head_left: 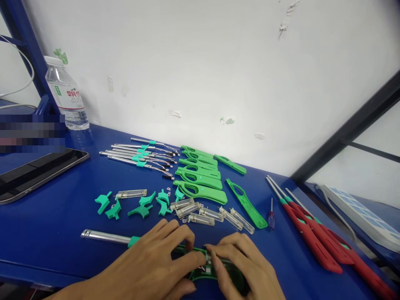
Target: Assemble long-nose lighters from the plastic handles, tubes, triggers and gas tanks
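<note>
Near the front edge lies an open green lighter shell (200, 273) with a silver metal tube (104, 236) sticking out to its left. My left hand (159, 262) grips the shell around its middle, thumb and forefinger bent over small parts inside. On the shell's right part, my right hand (243, 262) pinches at a clear fuel tank (226, 263) lying in it. Both hands partly hide the shell. Just behind are several clear tanks (201, 219) and several teal triggers (140, 211). Farther back lie green shell halves (203, 192) and metal tubes with wires (125, 159).
Red lighters (315, 241) and a small purple screwdriver (271, 220) lie to the right. At the left are a phone (37, 173) and a water bottle (67, 98). A white wall stands behind the blue table (46, 233).
</note>
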The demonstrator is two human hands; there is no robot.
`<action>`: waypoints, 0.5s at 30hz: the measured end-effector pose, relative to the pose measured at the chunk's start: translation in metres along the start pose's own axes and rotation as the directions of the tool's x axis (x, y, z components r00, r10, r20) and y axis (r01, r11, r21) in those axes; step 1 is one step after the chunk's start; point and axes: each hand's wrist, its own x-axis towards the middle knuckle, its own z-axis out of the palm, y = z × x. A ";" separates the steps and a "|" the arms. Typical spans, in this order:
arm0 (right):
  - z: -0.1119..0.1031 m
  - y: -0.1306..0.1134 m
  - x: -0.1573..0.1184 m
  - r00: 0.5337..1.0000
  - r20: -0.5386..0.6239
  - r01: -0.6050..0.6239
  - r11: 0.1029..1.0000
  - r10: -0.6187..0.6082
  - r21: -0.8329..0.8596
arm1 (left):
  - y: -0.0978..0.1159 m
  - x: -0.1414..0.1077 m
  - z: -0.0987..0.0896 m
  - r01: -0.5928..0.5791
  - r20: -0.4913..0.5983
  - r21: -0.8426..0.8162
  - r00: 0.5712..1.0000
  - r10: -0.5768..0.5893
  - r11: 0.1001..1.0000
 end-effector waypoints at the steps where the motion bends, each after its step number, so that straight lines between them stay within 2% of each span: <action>1: 0.000 0.000 0.000 1.000 0.000 0.000 1.000 0.000 0.000 | -0.003 -0.001 0.002 -0.011 -0.017 -0.012 1.000 0.011 1.000; 4: -0.001 0.000 0.000 1.000 0.006 -0.003 1.000 0.003 -0.001 | -0.007 -0.003 0.005 0.000 -0.033 -0.057 0.999 -0.002 0.998; 7: 0.000 0.000 0.000 1.000 0.007 -0.004 1.000 0.004 -0.003 | -0.005 -0.004 0.004 0.015 -0.002 -0.091 1.000 -0.015 0.996; 15: 0.000 0.001 0.000 1.000 0.001 0.007 1.000 -0.007 -0.003 | 0.004 0.022 -0.005 0.095 0.007 0.039 0.995 -0.095 0.995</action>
